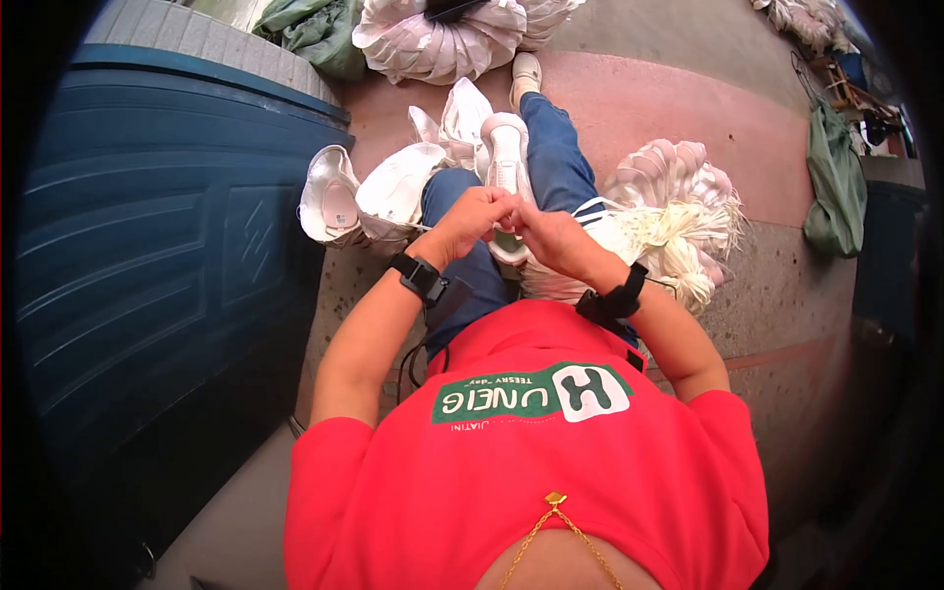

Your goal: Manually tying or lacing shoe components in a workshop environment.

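Blue panelled door, green sacks, piled white shoe uppers, pink concrete floor

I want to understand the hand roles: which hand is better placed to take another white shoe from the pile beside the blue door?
Probably the left hand: the loose white shoes lie on its side; the right hand would have to cross over.

Concrete floor, pink band far. White shoes on it left of the legs, shoe pile right, another pile far, green bag far right.
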{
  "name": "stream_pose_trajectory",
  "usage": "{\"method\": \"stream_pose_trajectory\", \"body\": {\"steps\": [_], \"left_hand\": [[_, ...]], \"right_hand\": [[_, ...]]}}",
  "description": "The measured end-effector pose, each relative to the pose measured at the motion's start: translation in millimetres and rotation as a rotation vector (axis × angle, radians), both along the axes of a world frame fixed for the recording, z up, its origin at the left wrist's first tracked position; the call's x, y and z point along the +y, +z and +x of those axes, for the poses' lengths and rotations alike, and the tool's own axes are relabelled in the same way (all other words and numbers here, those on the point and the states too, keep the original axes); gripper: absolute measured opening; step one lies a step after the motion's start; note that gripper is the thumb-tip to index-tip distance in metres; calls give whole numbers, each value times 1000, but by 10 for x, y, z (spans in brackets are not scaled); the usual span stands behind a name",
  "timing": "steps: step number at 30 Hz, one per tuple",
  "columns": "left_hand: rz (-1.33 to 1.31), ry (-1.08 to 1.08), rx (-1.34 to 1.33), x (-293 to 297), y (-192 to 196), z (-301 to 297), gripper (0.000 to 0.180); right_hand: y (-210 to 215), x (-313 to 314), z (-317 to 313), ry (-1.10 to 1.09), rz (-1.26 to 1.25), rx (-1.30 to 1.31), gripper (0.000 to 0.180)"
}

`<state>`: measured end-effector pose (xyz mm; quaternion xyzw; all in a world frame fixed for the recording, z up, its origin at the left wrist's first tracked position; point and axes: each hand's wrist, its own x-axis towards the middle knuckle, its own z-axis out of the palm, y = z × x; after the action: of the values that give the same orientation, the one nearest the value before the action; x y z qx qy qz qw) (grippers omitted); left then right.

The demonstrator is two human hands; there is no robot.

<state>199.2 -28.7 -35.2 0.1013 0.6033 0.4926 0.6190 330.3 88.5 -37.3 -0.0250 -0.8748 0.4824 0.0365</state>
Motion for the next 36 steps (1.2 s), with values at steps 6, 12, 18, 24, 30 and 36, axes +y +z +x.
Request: {"method": "stream_pose_trajectory", "body": {"steps": [6,12,18,24,30,36], "left_hand": [[60,-17,270,52,-47,126,20],[8,-159,677,109,-1,135,24],[47,-235,724,152,24,187,22],[21,-6,285,245,33,158,24],[-81,-61,510,246,-117,-102,24],[-112,-169,1246,308,-421,-295,32]], "right_hand": [[-85,27,39,-251,-114,-76,24],[-229,141,-213,-462,-412,-379,44],[-222,205,-302,-318,-816,-366,27],[-227,203,-349,-431,-943,-243,22],[-357,337,-422,-533,-846,-171,21],[-485,405,-528,-375,-218,-227,22]]}}
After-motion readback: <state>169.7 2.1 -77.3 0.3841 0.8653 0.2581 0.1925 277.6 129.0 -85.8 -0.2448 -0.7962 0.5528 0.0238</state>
